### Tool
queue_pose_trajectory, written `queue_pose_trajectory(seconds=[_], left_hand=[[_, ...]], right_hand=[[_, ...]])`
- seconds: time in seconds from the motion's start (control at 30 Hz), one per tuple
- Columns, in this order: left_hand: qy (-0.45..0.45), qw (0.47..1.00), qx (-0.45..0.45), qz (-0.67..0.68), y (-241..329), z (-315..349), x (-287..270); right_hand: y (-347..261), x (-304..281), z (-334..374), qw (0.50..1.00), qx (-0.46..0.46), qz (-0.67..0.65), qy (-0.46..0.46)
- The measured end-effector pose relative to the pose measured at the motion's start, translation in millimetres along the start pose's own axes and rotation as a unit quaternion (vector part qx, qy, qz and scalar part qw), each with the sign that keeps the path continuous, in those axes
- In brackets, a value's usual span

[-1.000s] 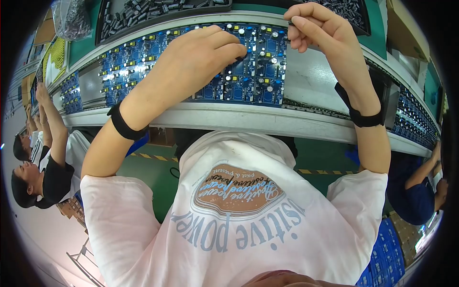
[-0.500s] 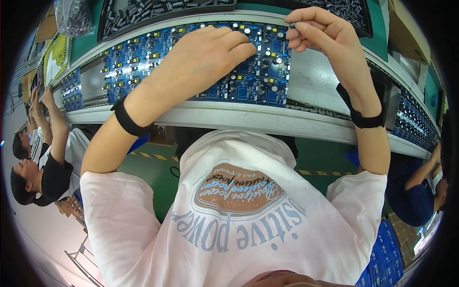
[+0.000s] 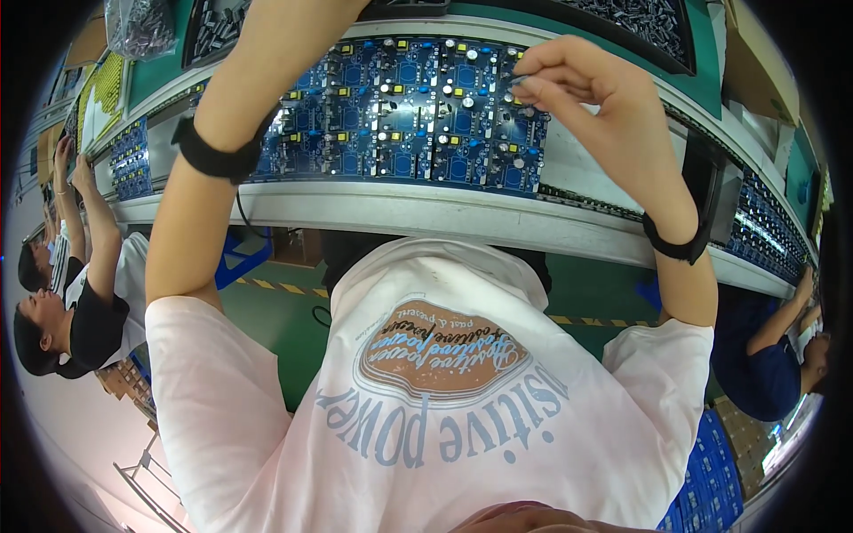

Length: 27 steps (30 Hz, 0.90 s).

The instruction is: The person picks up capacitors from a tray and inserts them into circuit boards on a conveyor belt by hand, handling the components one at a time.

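My right hand [image 3: 586, 84] is closed in a pinch above the right end of a panel of blue circuit boards [image 3: 409, 164]. Between thumb and forefinger sits a small capacitor [image 3: 517, 81], partly hidden by the fingertips and close to the board surface. Silver round capacitors and yellow and blue parts stand on the boards. My left forearm [image 3: 244, 98] reaches forward over the panel's left part. Its hand runs past the top edge, toward a black tray of loose capacitors [image 3: 213, 35], and its fingers are out of sight.
A second black tray of capacitors [image 3: 635, 27] lies at the far right. The boards rest on a rail conveyor [image 3: 391, 202]. A clear bag of parts [image 3: 140, 27] lies far left, a cardboard box [image 3: 760, 67] far right. Co-workers sit at both sides [image 3: 89, 311].
My left hand has moved from over the boards forward and out past the top edge. My right hand has lowered the capacitor leftward to the board. The panel has shifted slightly right.
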<state>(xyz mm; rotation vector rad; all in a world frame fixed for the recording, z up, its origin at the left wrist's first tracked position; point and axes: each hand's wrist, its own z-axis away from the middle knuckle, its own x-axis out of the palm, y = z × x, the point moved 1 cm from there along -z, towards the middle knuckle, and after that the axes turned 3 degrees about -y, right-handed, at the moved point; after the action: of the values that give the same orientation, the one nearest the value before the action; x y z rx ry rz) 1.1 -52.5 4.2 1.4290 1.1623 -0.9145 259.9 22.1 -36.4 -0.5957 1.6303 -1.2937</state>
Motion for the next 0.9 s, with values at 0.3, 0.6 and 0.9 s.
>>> queue_pose_trajectory(seconds=[0.3,0.6,0.9], left_hand=[[0.011,0.996,0.081,-0.048,-11,1,1],[-0.068,0.956,-0.094,0.27,28,34,-27],[-0.092,0.898,-0.081,0.423,4,66,6]], right_hand=[[8,24,-10,0.948,-0.151,0.281,0.005],[6,22,-7,0.942,-0.133,0.309,-0.011],[2,21,-9,0.914,-0.184,0.361,-0.029]])
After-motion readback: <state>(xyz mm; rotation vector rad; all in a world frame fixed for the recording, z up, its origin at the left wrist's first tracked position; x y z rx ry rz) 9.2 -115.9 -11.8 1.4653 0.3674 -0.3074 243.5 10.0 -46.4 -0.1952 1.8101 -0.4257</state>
